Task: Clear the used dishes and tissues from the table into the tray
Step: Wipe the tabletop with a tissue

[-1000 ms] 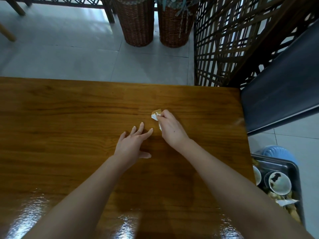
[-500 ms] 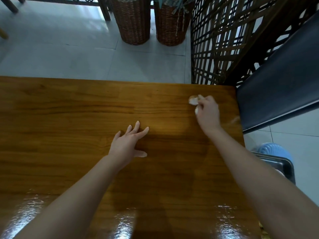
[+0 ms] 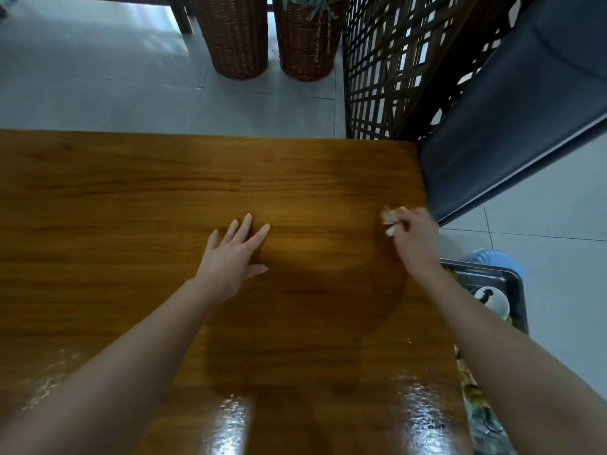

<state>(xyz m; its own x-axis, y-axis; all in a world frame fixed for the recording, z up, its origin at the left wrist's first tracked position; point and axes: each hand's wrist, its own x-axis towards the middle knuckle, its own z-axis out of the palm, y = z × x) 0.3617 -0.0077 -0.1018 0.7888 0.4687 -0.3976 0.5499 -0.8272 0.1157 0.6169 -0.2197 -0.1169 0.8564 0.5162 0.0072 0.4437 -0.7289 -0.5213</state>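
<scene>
My right hand [image 3: 414, 238] is closed on a crumpled, stained tissue [image 3: 391, 217] and presses it on the wooden table [image 3: 164, 192] near the right edge. My left hand [image 3: 235, 254] lies flat on the table's middle, fingers spread, holding nothing. Beside the table's right edge, lower down, sits a dark metal tray [image 3: 515, 284] with a used white bowl [image 3: 491, 298] in it; my right forearm hides much of the tray.
A dark blue seat [image 3: 512, 126] stands at the right beyond the table corner, with a dark lattice screen [image 3: 387, 67] behind it. Two wicker baskets [image 3: 236, 34] stand on the tiled floor past the far edge. A light blue round object [image 3: 486, 259] lies behind the tray.
My right hand carried the tissue from the table's middle to the far right, then back toward me along the right edge. My left hand stayed flat.
</scene>
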